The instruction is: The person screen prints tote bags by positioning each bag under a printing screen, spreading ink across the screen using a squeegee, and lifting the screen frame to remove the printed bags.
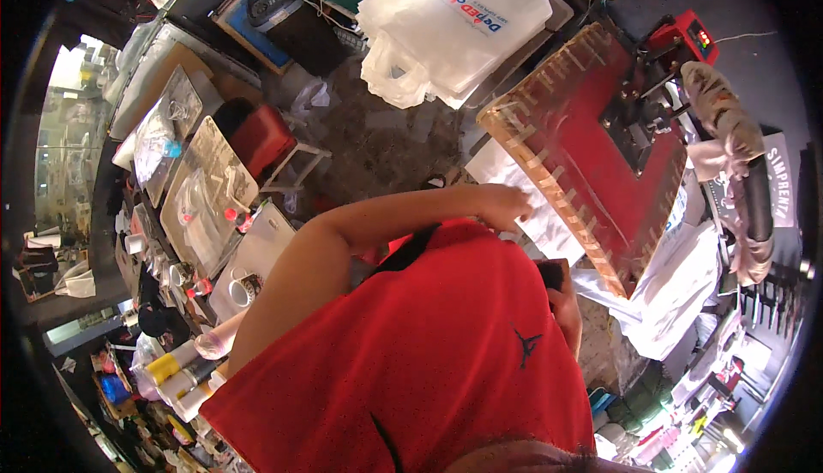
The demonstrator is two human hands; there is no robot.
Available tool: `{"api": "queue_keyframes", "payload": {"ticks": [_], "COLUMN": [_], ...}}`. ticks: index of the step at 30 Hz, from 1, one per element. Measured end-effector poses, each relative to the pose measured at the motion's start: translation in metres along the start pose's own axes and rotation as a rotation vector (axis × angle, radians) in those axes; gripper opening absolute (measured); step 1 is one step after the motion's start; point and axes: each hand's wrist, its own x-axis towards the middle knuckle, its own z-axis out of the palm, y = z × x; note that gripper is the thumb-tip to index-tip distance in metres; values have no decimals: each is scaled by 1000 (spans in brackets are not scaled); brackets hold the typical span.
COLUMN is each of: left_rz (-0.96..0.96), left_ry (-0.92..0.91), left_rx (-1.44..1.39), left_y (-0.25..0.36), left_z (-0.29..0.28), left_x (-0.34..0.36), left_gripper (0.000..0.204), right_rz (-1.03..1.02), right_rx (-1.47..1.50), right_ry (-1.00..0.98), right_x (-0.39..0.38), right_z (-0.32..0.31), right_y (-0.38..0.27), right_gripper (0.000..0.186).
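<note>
My left arm reaches across the front of my red shirt (463, 336). My left hand (504, 206) is at the near left edge of a white bag or sheet (540, 207), which lies partly under a heat press. Its fingers are smeared, and whether they grip the white material cannot be made out. The press's raised red plate (591, 164) has a brown taped rim and stands at a slant just to the right. Low beside the shirt is my right hand (567, 314), mostly hidden, next to a small dark object (550, 274) of unclear kind.
A stack of white plastic bags (454, 27) lies beyond the press. The press has a red control box (686, 40) and a cloth-wrapped handle (729, 113). More white bags (673, 293) hang at right. A red stool (266, 139) and a cluttered table (206, 194) with mugs stand left.
</note>
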Motion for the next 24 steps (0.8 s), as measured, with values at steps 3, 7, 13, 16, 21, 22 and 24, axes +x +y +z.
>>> {"api": "queue_keyframes", "payload": {"ticks": [3,7,13,16,21,22,24], "left_rz": [62,-143,-214,-187,-88,-112,-133], "left_ry": [294,418,386,428,539,494,457], "left_rx": [177,430,485,489,507,483,448], "left_y": [-2,-30,-45,-42,-47,-48,-49], "left_z": [14,29,40,42,48,44,39], "left_x": [16,45,29,20,24,23,22], "left_gripper": [40,67,79,75,67,68,68], "right_rz": [-4,-133,-102,-238,-556,-553,-662], "right_rx": [123,57,66,180,-83,-255,-639], "right_ry": [40,123,29,222,435,518,614], "right_x": [-7,8,36,70,126,130,144], "right_z": [20,30,33,35,48,53,57], "right_y": [-19,-1,-5,9,-16,-25,-42], "right_gripper": [59,62,59,52,44,45,43]}}
